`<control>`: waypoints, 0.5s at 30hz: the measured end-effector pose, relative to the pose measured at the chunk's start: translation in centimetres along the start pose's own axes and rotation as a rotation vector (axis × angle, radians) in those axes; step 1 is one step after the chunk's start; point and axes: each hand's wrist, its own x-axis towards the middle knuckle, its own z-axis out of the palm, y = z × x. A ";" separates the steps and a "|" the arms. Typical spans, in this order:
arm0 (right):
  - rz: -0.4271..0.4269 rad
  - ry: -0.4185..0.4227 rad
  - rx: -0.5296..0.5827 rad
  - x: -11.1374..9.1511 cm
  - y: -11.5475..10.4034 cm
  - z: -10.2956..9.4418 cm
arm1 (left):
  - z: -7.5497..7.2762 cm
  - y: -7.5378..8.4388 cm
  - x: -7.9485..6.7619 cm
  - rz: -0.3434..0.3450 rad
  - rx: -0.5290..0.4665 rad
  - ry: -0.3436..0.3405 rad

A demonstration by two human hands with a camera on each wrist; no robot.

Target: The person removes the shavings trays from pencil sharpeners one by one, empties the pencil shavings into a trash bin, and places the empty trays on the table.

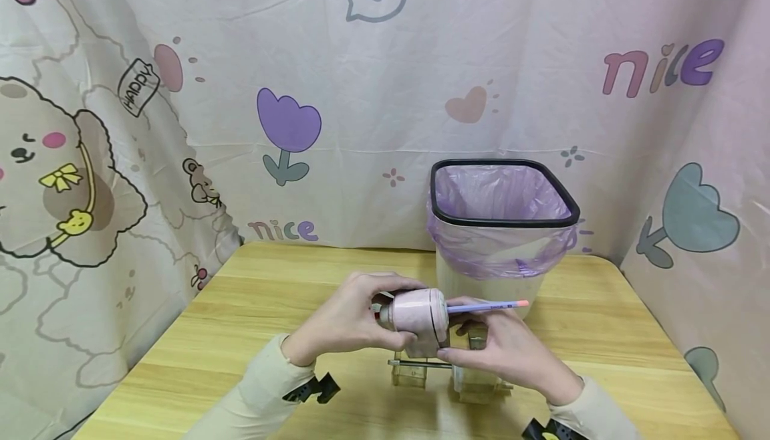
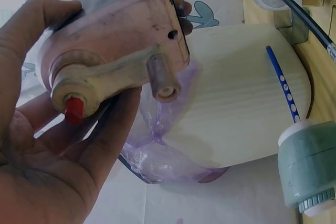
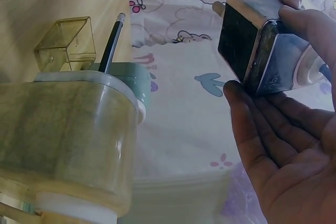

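Note:
My left hand (image 1: 355, 316) grips a pink hand-crank pencil sharpener (image 1: 415, 311), raised above the table and tilted on its side. A lilac pencil (image 1: 487, 307) with a pink end sticks out of it to the right. My right hand (image 1: 511, 346) holds the pencil end of the body, thumb on one side and fingers on the other. The left wrist view shows the crank (image 2: 115, 74), with a red tip at its hub. Turned toward the right wrist camera is a dark face (image 3: 239, 38) of the sharpener.
A green sharpener (image 2: 310, 166) holds a blue dotted pencil (image 2: 283, 85). Near a yellowish sharpener (image 3: 68, 145) with a black pencil (image 3: 111, 43) lies a clear yellow drawer (image 3: 65, 43). Behind stands a bin (image 1: 505, 223) with a purple liner, against a printed curtain (image 1: 361, 92).

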 end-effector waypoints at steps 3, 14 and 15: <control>0.000 0.013 -0.016 0.0 -0.1 -0.1 | 0.1 0.1 0.0 -0.003 0.001 0.007; -0.019 0.000 -0.071 -0.1 -0.1 -0.3 | 0.1 0.4 -0.2 0.006 0.039 0.013; -0.021 -0.003 -0.069 -0.1 0.0 -0.3 | 0.1 0.4 -0.2 0.004 0.043 0.013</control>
